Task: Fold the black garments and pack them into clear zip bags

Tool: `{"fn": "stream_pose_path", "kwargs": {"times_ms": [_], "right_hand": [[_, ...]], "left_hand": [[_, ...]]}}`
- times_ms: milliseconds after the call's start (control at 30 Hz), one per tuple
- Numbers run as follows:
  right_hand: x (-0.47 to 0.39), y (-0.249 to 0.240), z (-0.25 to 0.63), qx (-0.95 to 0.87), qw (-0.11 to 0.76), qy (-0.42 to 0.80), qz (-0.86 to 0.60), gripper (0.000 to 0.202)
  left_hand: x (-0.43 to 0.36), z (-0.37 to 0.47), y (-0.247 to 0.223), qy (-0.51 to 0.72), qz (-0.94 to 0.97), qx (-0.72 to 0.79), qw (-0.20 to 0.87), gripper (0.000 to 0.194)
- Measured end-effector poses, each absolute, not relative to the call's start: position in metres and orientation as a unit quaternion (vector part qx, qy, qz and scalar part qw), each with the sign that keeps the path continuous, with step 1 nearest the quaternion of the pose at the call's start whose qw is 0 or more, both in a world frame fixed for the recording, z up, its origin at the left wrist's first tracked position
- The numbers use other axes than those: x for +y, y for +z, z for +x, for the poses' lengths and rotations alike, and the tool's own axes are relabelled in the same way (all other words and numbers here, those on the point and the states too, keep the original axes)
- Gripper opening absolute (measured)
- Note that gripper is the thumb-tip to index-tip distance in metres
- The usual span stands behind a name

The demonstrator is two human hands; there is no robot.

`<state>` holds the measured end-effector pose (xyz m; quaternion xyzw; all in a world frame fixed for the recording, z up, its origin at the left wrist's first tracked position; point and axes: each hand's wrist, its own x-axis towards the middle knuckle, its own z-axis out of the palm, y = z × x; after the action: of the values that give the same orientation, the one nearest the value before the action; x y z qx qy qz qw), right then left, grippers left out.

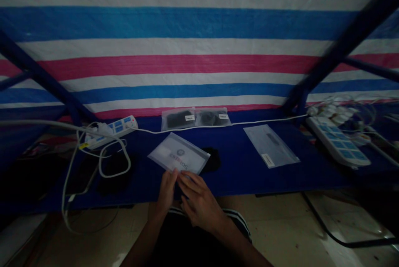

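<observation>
A frosted plastic zip bag [165, 150] with a printed logo lies tilted over the blue surface [230, 175]. My left hand [167, 190] pinches its near edge, thumb and fingers closed. Close beside it, my right hand [199, 200] is also closed at that edge, fingers bent; its fingertips are partly hidden. A dark, soft-looking item [213, 160] shows just right of the bag, partly covered by it. To the right rests another frosted zip bag [269, 144], flat, with a small white label.
Two labelled bags with dark contents, a left one [177, 120] and a right one [212, 118], lie at the back by the striped sheet [193, 67]. Power strips stand left [120, 126] and right [339, 142]. A white cable [131, 163] loops at left. Blue frame bars [330, 51] slope on both sides.
</observation>
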<state>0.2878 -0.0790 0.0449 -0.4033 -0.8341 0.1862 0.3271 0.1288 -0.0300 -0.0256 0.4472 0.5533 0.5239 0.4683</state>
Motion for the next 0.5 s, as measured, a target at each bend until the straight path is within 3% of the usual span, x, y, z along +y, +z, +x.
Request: {"fn": "stream_pose_path", "kwargs": {"times_ms": [167, 300, 400, 500], "right_hand": [[-0.077, 0.049, 0.292, -0.829, 0.354, 0.203, -0.381, 0.039], [-0.065, 0.043, 0.315, -0.762, 0.430, 0.146, -0.462, 0.036], [-0.049, 0.034, 0.335, -0.737, 0.423, 0.108, -0.515, 0.040], [-0.034, 0.026, 0.350, -0.753, 0.364, 0.096, -0.539, 0.050]], "left_hand": [[-0.017, 0.111, -0.001, 0.544, 0.354, 0.569, 0.506, 0.070], [-0.006, 0.072, 0.019, 0.486, 0.401, 0.612, 0.478, 0.062], [0.001, 0.046, 0.028, 0.402, 0.501, 0.653, 0.402, 0.063], [0.004, 0.043, 0.032, 0.338, 0.594, 0.694, 0.227, 0.074]]}}
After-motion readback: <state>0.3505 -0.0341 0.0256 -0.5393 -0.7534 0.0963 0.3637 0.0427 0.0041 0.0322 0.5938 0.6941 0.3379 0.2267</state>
